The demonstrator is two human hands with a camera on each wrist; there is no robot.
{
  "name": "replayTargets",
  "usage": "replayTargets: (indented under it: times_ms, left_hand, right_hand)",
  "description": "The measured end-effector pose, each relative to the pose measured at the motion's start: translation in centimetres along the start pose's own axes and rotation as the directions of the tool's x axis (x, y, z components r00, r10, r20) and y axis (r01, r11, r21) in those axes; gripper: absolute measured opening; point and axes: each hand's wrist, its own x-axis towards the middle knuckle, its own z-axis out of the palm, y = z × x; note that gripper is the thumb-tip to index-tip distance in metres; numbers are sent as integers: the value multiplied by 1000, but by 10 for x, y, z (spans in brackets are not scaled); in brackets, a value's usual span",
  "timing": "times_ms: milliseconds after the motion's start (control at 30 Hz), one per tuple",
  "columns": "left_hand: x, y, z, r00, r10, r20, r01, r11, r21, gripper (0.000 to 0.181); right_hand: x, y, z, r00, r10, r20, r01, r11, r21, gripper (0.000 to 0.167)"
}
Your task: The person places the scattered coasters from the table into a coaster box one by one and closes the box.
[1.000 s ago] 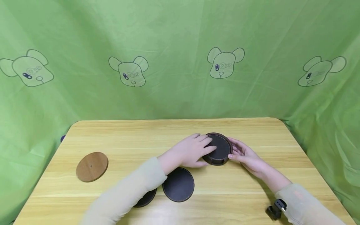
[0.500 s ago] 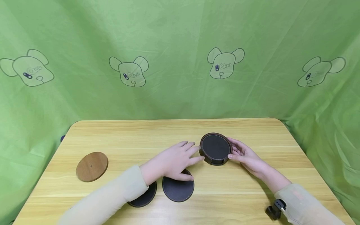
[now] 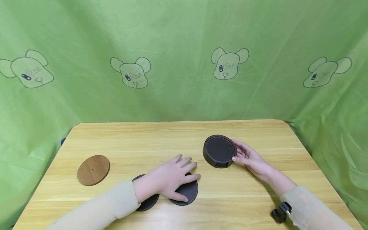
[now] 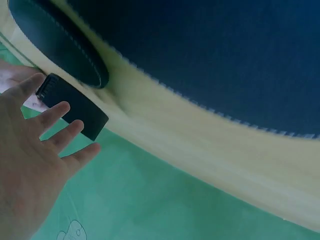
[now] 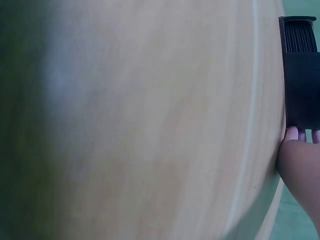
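Observation:
A round dark holder (image 3: 212, 160) with a black coaster (image 3: 220, 149) lying inside stands right of centre on the table; in the right wrist view the holder (image 5: 302, 90) shows stacked edges in its opening. My right hand (image 3: 254, 163) grips the holder's right side, thumb at the front and fingers behind. Over a black round coaster (image 3: 189, 191) my left hand (image 3: 168, 179) hovers with spread fingers; whether it touches is unclear. Another black coaster (image 3: 149, 203) lies partly hidden under the left wrist. The left wrist view shows the left hand (image 4: 35, 155) with fingers apart, holding nothing.
A brown wooden disc (image 3: 93, 170) lies on the left of the table (image 3: 138, 137). A small black device (image 3: 281, 212) is at the right sleeve. Green cloth (image 3: 178, 102) with printed bear heads hangs behind and beside the table.
My left hand has left the holder and moved left and nearer, over the loose coasters. My right hand keeps its grip, and the holder has hardly shifted.

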Motion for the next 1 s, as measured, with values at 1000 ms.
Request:
replayTargets:
  times_ms: [1000]
  left_hand:
    - [-8, 13, 23, 997, 36, -69, -38, 999, -34, 91]
  right_hand:
    - [-1, -1, 2, 1000, -14, 2, 14, 1000, 19, 79]
